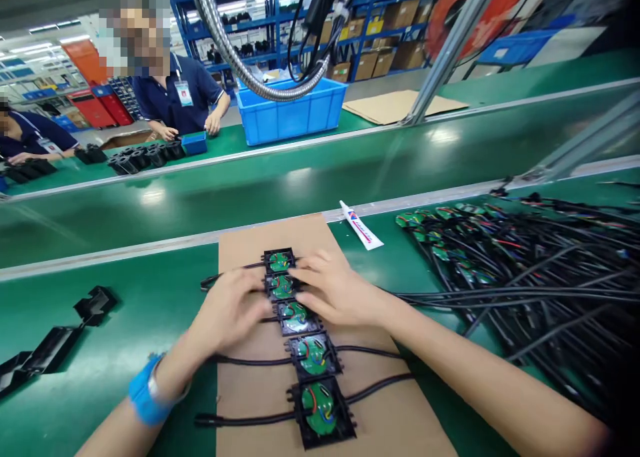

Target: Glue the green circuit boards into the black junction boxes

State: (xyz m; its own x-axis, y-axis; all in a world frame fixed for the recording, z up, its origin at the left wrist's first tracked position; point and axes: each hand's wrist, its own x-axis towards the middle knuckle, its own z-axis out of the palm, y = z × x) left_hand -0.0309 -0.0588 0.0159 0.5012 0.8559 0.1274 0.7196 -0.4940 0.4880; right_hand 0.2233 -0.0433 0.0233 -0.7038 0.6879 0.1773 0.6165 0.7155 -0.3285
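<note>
Several black square housings point(325, 440) with green circuit boards point(318, 409) lie in a row on a brown cardboard sheet point(250, 393). Black cables point(255, 362) run out from their sides. My left hand point(230, 310), slightly blurred, is beside the left edge of the upper housings, its fingers curved and apart. From the right, my right hand point(333, 287) reaches the second and third housings from the far end, fingers spread and fingertips at their edges. Neither hand visibly holds anything. A blue band point(145, 390) is round my left wrist.
Many cables with green boards point(510, 263) are heaped at right. A white tube point(363, 227) lies behind the cardboard. Black casings point(55, 343) sit at left. Across the belt point(250, 193) are a blue bin point(293, 113) and two people point(175, 97). A metal hose point(240, 70) hangs overhead.
</note>
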